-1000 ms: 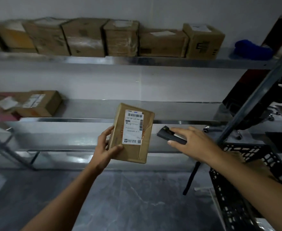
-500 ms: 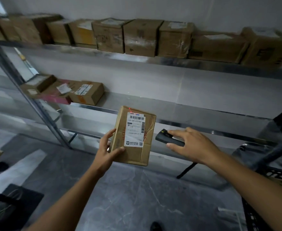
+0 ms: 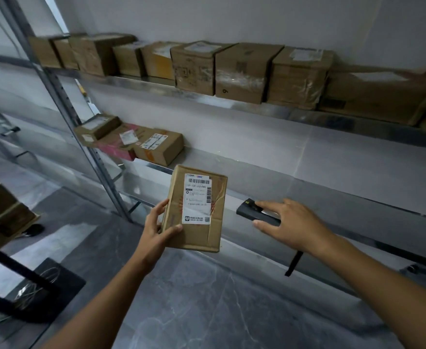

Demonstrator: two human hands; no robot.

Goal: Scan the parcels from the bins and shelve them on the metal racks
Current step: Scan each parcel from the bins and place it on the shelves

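We logged view swung left along silver metal rack (image 3: 270, 177) | left hand (image 3: 156, 231) still clamped on flat brown cardboard parcel (image 3: 196, 210) | right hand (image 3: 291, 222) gripped small black scanner (image 3: 256, 214) beside it | shelving judged next

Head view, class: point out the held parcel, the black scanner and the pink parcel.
held parcel (image 3: 199, 236), head view, bare cardboard below its label
black scanner (image 3: 248, 214), head view, dark body near its front end
pink parcel (image 3: 117, 151), head view, its front edge
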